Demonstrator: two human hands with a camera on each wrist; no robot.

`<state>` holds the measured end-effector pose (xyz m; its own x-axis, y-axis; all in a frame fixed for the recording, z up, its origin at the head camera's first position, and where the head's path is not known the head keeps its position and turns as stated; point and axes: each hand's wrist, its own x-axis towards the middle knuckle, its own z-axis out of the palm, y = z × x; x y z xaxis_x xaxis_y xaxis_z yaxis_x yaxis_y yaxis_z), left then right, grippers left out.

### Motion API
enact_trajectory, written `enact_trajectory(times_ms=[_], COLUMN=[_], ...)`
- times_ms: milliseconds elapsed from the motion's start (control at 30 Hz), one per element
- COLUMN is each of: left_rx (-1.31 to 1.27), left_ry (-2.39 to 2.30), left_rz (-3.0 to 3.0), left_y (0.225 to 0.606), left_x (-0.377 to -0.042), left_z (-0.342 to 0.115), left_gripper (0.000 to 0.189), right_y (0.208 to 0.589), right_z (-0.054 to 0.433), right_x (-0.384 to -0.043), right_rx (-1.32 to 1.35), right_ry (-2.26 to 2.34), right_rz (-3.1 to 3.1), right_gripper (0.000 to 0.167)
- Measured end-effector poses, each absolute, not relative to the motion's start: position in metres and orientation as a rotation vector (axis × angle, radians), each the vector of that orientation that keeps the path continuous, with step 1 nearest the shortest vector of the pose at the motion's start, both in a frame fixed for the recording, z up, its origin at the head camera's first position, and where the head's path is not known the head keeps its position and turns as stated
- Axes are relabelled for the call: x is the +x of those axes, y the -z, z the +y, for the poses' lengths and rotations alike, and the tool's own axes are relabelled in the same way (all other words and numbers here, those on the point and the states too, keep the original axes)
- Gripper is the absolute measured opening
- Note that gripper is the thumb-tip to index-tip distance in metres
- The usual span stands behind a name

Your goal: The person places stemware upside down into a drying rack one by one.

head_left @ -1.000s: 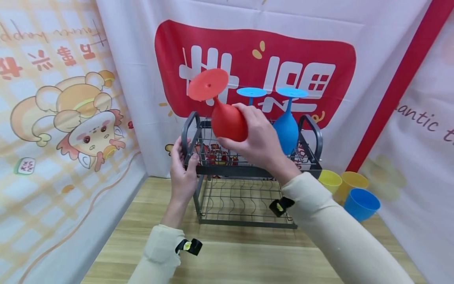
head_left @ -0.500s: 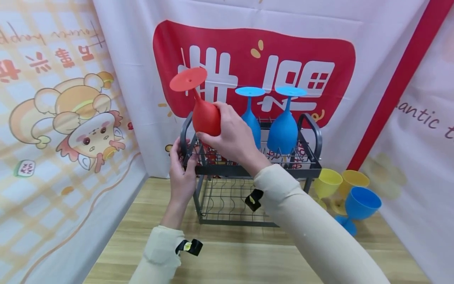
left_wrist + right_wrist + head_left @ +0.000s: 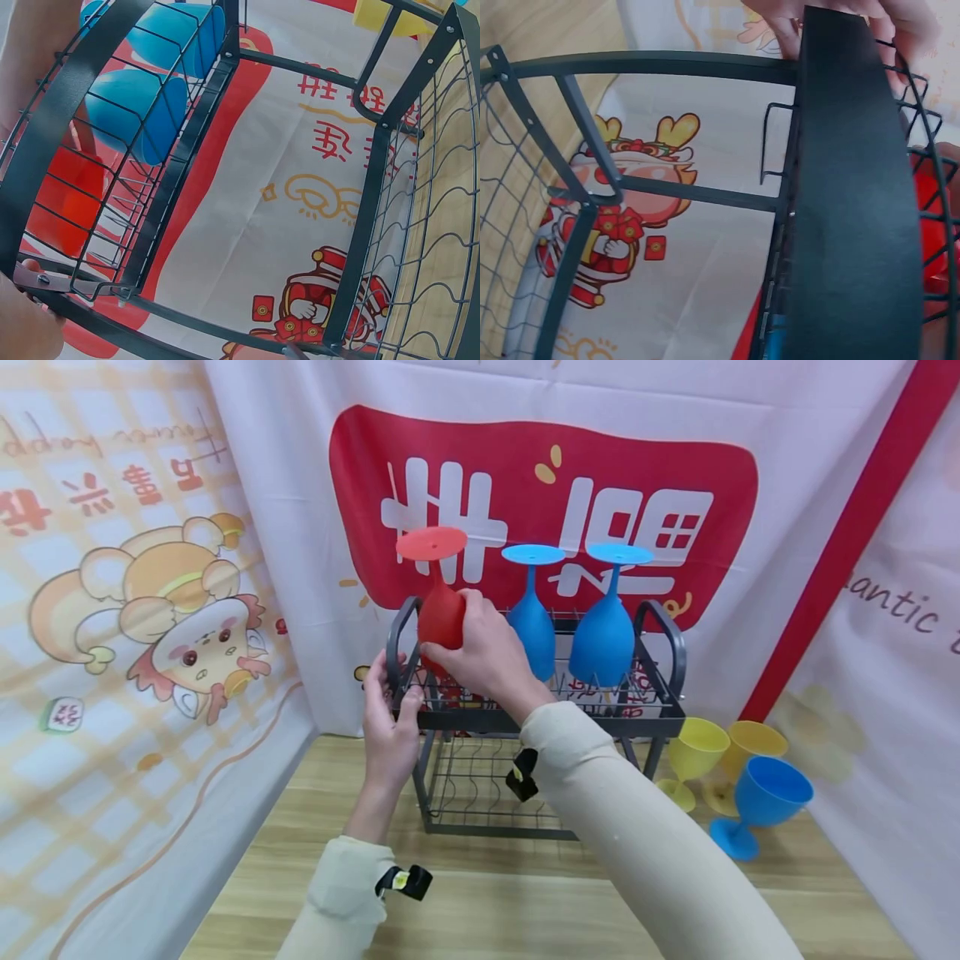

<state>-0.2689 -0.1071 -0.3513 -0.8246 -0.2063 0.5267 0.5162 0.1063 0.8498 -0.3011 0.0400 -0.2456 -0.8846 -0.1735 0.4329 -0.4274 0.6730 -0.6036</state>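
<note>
Printed cloth (image 3: 480, 393) covers the walls, softly creased, with a broad red panel at the back and cartoon figures over checks on the left. Below it spreads a pale surface (image 3: 465, 910) with smooth wood grain. On that stands a two-tier dark metal rack (image 3: 465, 720): flat bars, rounded loop handles, a straight wire grid above and wavy wires on the lower tier.

Cream sleeves reach in from the near edge, the right one crossing in front of the rack and covering part of its lower tier. The left hand (image 3: 390, 718) grips the rack's left end, thumb on the near side. The right hand (image 3: 487, 647) is curled round the bowl of a red goblet (image 3: 441, 618), held upside down at the left end of the upper tier, disc foot uppermost. Beside it, two matte blue goblets (image 3: 532, 627) (image 3: 602, 647) stand inverted on the same tier. Right of the rack, two yellow goblets (image 3: 697, 747) (image 3: 753, 742) and another blue goblet (image 3: 772, 797) stand upright on the surface.

Fingers hide part of the red bowl; whether its rim touches the wires is unclear. In the right wrist view, a bar blocks much of the goblets.
</note>
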Motion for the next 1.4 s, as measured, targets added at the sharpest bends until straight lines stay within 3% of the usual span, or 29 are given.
enact_trajectory(times_ms=[967, 1400], left_rx=[-0.312, -0.303], left_ry=[1.777, 1.771], left_rz=[-1.843, -1.856], left_y=[0.351, 0.352], left_x=[-0.269, -0.269], left_z=[-0.106, -0.107], left_gripper=[0.061, 0.061], right_y=[0.250, 0.249], right_z=[0.041, 0.070], right_x=[-0.298, -0.263], right_rx=[0.233, 0.434], right_ry=[-1.066, -0.913], right_rz=[-2.633, -2.448], right_gripper=[0.082, 0.085])
